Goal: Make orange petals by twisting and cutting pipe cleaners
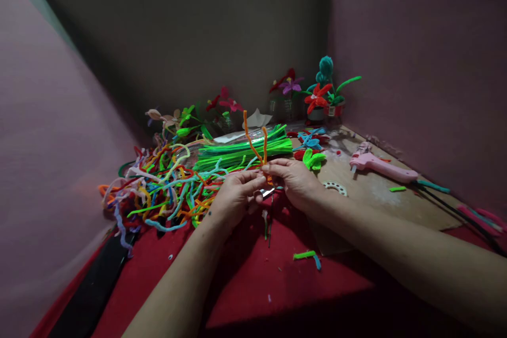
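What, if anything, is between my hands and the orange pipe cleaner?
Nothing visible. Your left hand and right hand both appear to pinch the orange pipe cleaner low down, its two ends rising above your fingers. The green pipe cleaners lie beyond it, not in between.

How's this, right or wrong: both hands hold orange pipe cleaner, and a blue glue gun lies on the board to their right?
Wrong on colour: the glue gun is pink, not blue, as the head view shows. The rest stands: left hand and right hand hold orange pipe cleaner, and the gun lies on the board to their right.
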Action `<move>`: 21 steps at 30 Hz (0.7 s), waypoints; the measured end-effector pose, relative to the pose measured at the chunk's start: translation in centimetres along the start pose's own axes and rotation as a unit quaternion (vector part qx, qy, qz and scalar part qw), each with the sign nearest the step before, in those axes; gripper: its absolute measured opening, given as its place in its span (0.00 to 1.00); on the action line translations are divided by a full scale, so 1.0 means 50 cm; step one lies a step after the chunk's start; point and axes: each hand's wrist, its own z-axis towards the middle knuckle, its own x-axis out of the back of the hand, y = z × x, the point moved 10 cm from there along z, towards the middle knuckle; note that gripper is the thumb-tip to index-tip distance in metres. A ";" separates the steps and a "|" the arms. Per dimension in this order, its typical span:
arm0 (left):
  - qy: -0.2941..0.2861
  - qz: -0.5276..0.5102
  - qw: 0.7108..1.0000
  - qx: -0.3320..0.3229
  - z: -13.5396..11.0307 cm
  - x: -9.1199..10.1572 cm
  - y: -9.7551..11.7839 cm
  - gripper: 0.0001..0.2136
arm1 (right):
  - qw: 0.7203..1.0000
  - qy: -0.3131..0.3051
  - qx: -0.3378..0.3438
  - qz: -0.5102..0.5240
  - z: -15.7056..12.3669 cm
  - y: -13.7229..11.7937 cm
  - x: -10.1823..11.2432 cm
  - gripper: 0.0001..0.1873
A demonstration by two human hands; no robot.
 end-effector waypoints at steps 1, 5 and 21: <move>-0.007 0.008 1.000 0.000 0.000 -0.005 -0.002 0.11 | 1.000 -0.004 -0.001 0.008 0.001 0.001 -0.002 0.08; -0.016 0.046 0.999 -0.020 0.001 -0.016 -0.001 0.10 | 0.999 -0.020 -0.008 0.028 0.001 0.009 -0.006 0.08; 0.004 0.101 0.995 -0.023 -0.002 -0.016 0.001 0.10 | 0.999 -0.025 -0.026 0.013 0.009 0.021 -0.001 0.06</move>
